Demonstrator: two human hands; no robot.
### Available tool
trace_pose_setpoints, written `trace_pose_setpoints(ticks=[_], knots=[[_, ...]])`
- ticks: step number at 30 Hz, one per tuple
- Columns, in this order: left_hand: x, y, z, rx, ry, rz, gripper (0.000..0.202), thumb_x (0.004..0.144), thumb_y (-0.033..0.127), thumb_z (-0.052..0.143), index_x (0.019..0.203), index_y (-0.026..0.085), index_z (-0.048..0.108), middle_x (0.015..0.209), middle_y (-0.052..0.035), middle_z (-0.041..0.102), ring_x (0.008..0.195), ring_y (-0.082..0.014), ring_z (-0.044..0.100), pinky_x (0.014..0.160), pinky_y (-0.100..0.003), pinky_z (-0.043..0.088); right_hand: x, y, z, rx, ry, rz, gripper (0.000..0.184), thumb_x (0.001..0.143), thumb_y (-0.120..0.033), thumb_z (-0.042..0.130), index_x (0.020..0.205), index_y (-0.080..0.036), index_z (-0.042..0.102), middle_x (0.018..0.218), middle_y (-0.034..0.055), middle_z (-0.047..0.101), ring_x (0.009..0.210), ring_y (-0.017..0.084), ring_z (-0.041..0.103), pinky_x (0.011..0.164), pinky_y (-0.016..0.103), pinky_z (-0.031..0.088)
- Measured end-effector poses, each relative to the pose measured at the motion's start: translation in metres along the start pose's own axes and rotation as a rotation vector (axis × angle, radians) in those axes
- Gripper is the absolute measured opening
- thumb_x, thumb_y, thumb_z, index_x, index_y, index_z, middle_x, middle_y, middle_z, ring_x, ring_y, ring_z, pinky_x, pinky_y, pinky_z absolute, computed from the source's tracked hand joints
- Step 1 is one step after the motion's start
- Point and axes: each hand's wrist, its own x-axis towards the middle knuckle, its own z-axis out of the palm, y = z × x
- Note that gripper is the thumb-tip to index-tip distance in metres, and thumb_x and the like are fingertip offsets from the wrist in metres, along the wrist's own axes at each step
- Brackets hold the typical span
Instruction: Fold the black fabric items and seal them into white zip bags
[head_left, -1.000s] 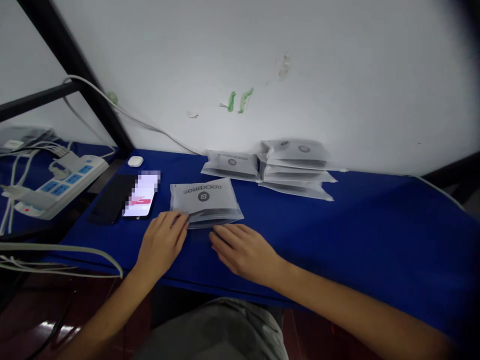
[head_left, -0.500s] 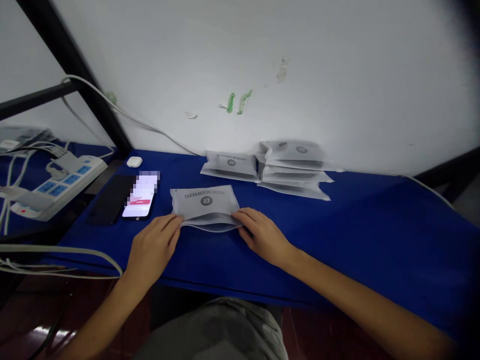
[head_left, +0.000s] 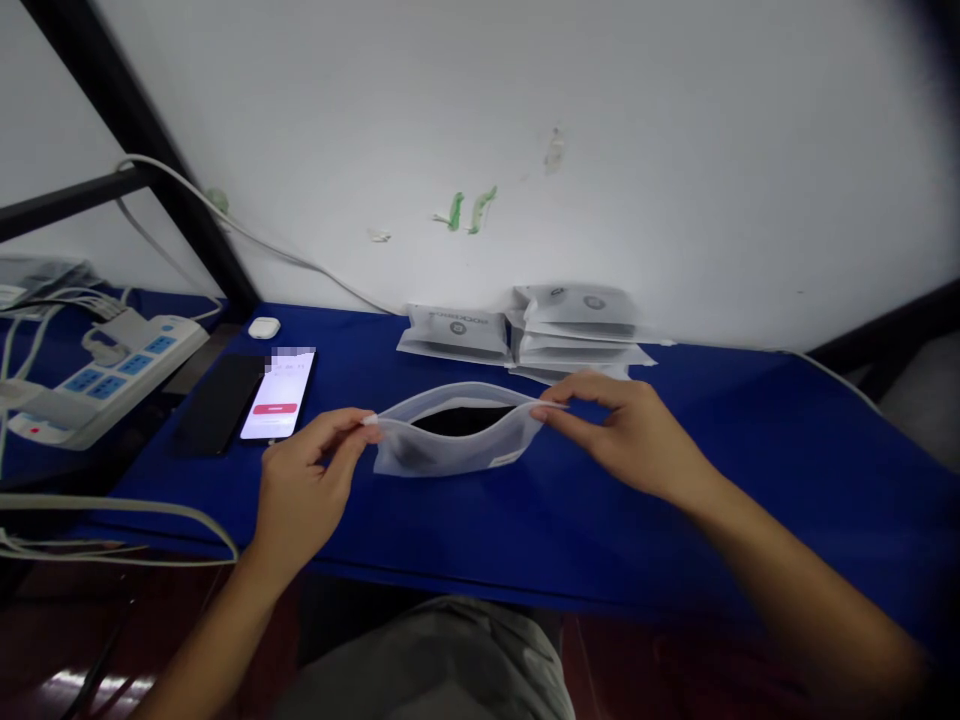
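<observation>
A frosted plastic zip bag (head_left: 450, 455) stands tilted up in front of me, its mouth gaping upward. Something black (head_left: 465, 421) shows inside; its kind I cannot make out. My left hand (head_left: 311, 490) pinches the left end of the bag's mouth between thumb and fingers. At the right end, my right hand (head_left: 630, 430) pinches the other corner of the same edge. Behind lie similar bags: a single printed bag (head_left: 457, 335) and, to its right, a stack of several bags (head_left: 581, 325), partly hidden by my right hand.
On the blue table (head_left: 712, 480) a lit phone (head_left: 281, 395) lies beside a dark flat slab (head_left: 217, 405). A white earbud case (head_left: 264, 327) sits behind them. A power strip (head_left: 112, 380) with cables stands at left. The wall (head_left: 637, 180) bounds the back.
The bag has been tilted up from lying flat, so its mouth now faces upward and gapes wider. My right hand has moved up and to the right with its corner.
</observation>
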Motion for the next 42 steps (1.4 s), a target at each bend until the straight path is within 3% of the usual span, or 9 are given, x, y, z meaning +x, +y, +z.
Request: trace_pose_setpoints(ticks=[3, 7, 12, 17, 25, 29, 38, 42], knots=[[0.001, 0.000, 0.002, -0.023, -0.016, 0.020, 0.015, 0.087, 0.025, 0.058, 0.096, 0.023, 0.069, 0.080, 0.0044, 0.075, 0.077, -0.0120, 0.071, 0.072, -0.021, 0.057, -0.002, -0.009, -0.003, -0.105, -0.055, -0.055, 0.016, 0.084, -0.035, 0.062, 0.092, -0.022, 0.068, 0.090, 0.0046, 0.070, 0.082, 0.021, 0.066, 0.070, 0.035, 0.054], [0.000, 0.003, 0.006, -0.027, 0.017, 0.043, 0.014, 0.086, 0.024, 0.058, 0.093, 0.022, 0.070, 0.077, 0.0044, 0.075, 0.074, -0.0129, 0.072, 0.070, -0.022, 0.057, -0.001, -0.039, 0.006, -0.172, 0.005, -0.221, 0.033, 0.086, -0.033, 0.060, 0.117, -0.021, 0.059, 0.121, 0.0117, 0.062, 0.110, 0.027, 0.058, 0.091, 0.047, 0.048], [0.000, 0.004, 0.012, -0.007, 0.052, 0.108, 0.008, 0.084, 0.022, 0.061, 0.086, 0.022, 0.069, 0.074, 0.0059, 0.074, 0.068, -0.0103, 0.070, 0.064, -0.017, 0.054, 0.016, -0.069, 0.035, -0.164, -0.035, -0.421, 0.020, 0.088, -0.021, 0.056, 0.107, -0.017, 0.062, 0.111, 0.0089, 0.066, 0.103, 0.023, 0.058, 0.088, 0.040, 0.045], [0.001, 0.006, 0.014, 0.049, 0.049, 0.214, 0.009, 0.086, 0.019, 0.058, 0.085, 0.022, 0.066, 0.075, 0.0057, 0.074, 0.070, -0.0091, 0.069, 0.066, -0.017, 0.053, 0.038, -0.078, 0.050, -0.170, -0.153, -0.421, 0.014, 0.089, -0.017, 0.052, 0.092, -0.016, 0.066, 0.092, 0.0066, 0.068, 0.088, 0.019, 0.056, 0.079, 0.034, 0.042], [0.005, 0.006, 0.011, 0.098, 0.036, 0.400, 0.012, 0.087, 0.012, 0.055, 0.082, 0.019, 0.062, 0.074, 0.0029, 0.067, 0.067, -0.0079, 0.062, 0.065, -0.018, 0.050, 0.047, -0.086, 0.046, -0.120, -0.305, -0.427, 0.015, 0.089, -0.017, 0.054, 0.082, -0.015, 0.066, 0.082, 0.0056, 0.065, 0.082, 0.017, 0.053, 0.075, 0.032, 0.038], [0.002, 0.006, 0.015, 0.068, 0.028, 0.439, 0.012, 0.086, 0.008, 0.054, 0.082, 0.018, 0.059, 0.073, 0.0029, 0.063, 0.066, -0.0071, 0.058, 0.064, -0.018, 0.047, 0.046, -0.088, 0.044, -0.140, -0.311, -0.445, 0.014, 0.087, -0.017, 0.054, 0.080, -0.015, 0.066, 0.079, 0.0046, 0.065, 0.081, 0.017, 0.052, 0.074, 0.031, 0.036], [0.002, 0.000, 0.014, 0.089, 0.085, 0.397, 0.010, 0.086, 0.009, 0.053, 0.085, 0.019, 0.057, 0.077, 0.0026, 0.061, 0.067, -0.0078, 0.056, 0.066, -0.019, 0.046, 0.041, -0.070, 0.029, -0.156, -0.266, -0.394, 0.016, 0.084, -0.017, 0.054, 0.072, -0.016, 0.065, 0.075, 0.0037, 0.065, 0.076, 0.017, 0.053, 0.072, 0.032, 0.036], [0.006, 0.001, 0.014, 0.071, -0.003, 0.332, 0.006, 0.088, 0.016, 0.053, 0.090, 0.020, 0.058, 0.079, 0.0018, 0.063, 0.071, -0.0097, 0.059, 0.067, -0.021, 0.048, 0.040, -0.065, 0.026, -0.167, -0.254, -0.351, 0.015, 0.083, -0.015, 0.054, 0.073, -0.015, 0.065, 0.075, 0.0044, 0.064, 0.074, 0.017, 0.051, 0.071, 0.032, 0.037]])
